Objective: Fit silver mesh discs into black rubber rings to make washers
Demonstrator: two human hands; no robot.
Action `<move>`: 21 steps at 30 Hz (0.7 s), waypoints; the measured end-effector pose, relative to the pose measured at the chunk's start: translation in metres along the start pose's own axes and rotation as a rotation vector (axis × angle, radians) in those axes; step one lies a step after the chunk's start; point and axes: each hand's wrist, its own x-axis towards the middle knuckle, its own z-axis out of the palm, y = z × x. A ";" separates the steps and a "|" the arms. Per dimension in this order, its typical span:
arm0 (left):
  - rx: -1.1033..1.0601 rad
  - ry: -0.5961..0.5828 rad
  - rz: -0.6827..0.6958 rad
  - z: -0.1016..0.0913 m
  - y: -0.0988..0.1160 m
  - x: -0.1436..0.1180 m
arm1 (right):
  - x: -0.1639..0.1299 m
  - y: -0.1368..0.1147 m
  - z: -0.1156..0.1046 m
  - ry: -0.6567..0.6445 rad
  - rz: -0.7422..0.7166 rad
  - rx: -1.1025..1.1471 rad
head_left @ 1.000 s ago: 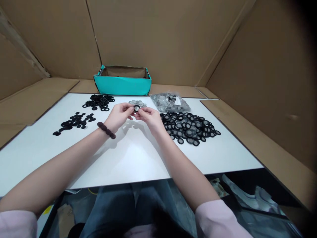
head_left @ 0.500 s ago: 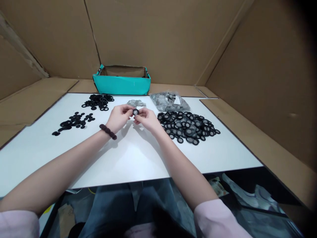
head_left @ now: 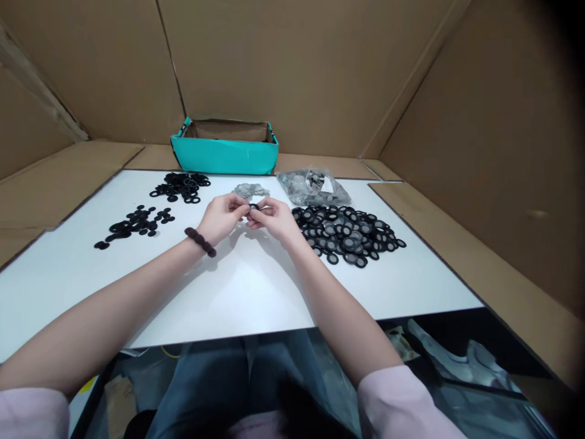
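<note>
My left hand [head_left: 221,217] and my right hand [head_left: 274,219] meet above the middle of the white table [head_left: 247,286]. Between their fingertips they pinch one small black ring [head_left: 254,207], mostly hidden by the fingers. A dark bead bracelet [head_left: 200,241] is on my left wrist. Right of my right hand lies a big heap of black rings with grey mesh centres [head_left: 348,234]. Just behind the hands sits a small pile of grey discs [head_left: 249,190].
Two piles of black rings [head_left: 181,186] and black discs [head_left: 133,224] lie at the left. A clear bag of grey parts [head_left: 313,186] lies at the back right. A teal box [head_left: 225,147] stands behind the table. Cardboard walls [head_left: 479,122] enclose the space.
Both hands have drawn slightly nearer to me with the ring. The fingers have closed more over it, so the ring's face shows less than before.
</note>
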 end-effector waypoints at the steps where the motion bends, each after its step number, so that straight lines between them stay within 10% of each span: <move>1: -0.020 -0.001 -0.016 0.001 -0.002 0.000 | 0.000 0.000 -0.001 -0.002 0.010 0.002; 12: 0.192 0.099 0.135 0.001 -0.003 -0.002 | -0.002 -0.003 0.001 0.004 0.024 0.019; 21: -0.247 0.083 -0.128 0.014 0.001 -0.009 | 0.001 0.005 0.008 0.097 -0.013 0.097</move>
